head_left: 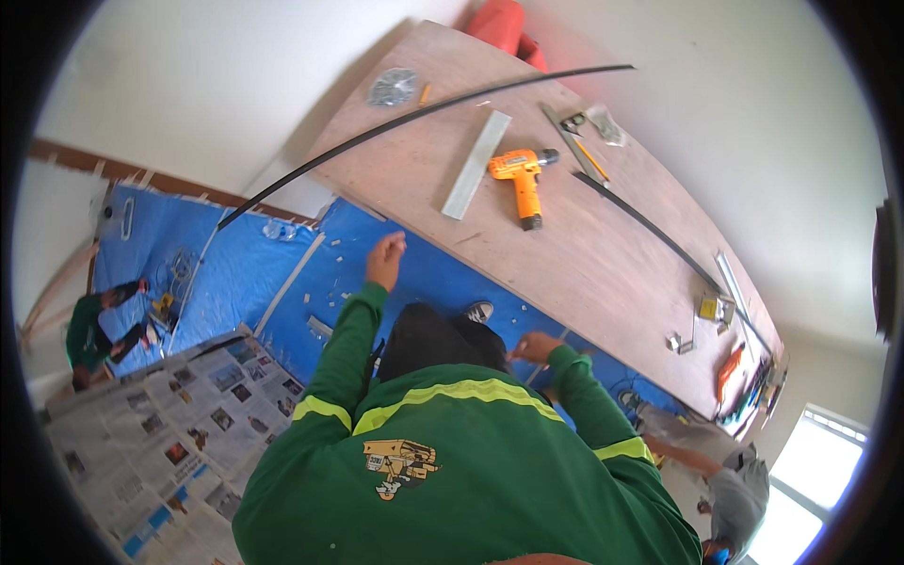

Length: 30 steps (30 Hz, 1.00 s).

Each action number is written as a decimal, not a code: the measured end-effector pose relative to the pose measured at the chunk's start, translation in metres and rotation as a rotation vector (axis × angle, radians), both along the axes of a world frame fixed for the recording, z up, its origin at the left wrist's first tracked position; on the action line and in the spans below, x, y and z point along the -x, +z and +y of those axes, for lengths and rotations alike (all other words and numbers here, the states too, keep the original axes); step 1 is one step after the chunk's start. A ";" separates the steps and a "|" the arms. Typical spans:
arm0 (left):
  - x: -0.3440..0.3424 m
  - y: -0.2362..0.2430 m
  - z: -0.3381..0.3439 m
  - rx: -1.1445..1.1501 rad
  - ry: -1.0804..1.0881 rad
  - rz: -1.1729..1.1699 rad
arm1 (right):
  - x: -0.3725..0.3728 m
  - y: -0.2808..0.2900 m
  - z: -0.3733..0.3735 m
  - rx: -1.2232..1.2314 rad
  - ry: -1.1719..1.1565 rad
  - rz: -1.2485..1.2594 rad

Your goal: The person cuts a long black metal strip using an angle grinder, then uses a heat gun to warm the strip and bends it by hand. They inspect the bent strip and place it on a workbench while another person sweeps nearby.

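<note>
My left hand [384,260] is raised over the blue floor sheet, close to the near edge of the wooden table [405,193]. Its fingers are curled in, and what they hold, if anything, is hidden. Lower and to the right, my right hand [535,348] hangs beside the same edge with bent fingers; I cannot make out anything in it. On the tabletop lie an orange cordless drill [520,184] and a flat grey metal bar [476,165]. A long thin black strip [414,115] crosses the table's left part and sticks out past its edge.
A second black strip [650,224], a combination square [568,141], a pencil [593,160] and plastic bags [393,87] lie on the table. Blue sheeting [240,273] with scattered scraps and newspaper [169,443] cover the floor. One person [94,325] crouches at left, another [734,490] at lower right.
</note>
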<state>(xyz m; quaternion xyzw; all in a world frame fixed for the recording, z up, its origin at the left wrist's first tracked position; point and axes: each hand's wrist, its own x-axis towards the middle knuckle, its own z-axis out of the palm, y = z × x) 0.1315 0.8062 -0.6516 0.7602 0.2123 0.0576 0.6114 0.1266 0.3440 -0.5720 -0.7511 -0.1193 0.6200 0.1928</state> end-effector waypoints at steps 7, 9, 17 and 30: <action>-0.210 0.041 0.047 -0.459 -0.420 -0.201 | 0.080 -0.026 0.040 -0.103 -0.175 -0.016; -0.248 0.036 0.062 -0.634 -0.556 -0.252 | 0.090 -0.020 0.038 -0.133 -0.367 0.074; -0.272 -0.003 0.082 -0.908 -0.545 -0.407 | 0.123 0.116 0.068 -0.210 -0.859 0.348; -0.280 -0.007 0.086 -0.963 -0.546 -0.369 | -0.151 0.378 0.068 0.173 -0.795 -0.420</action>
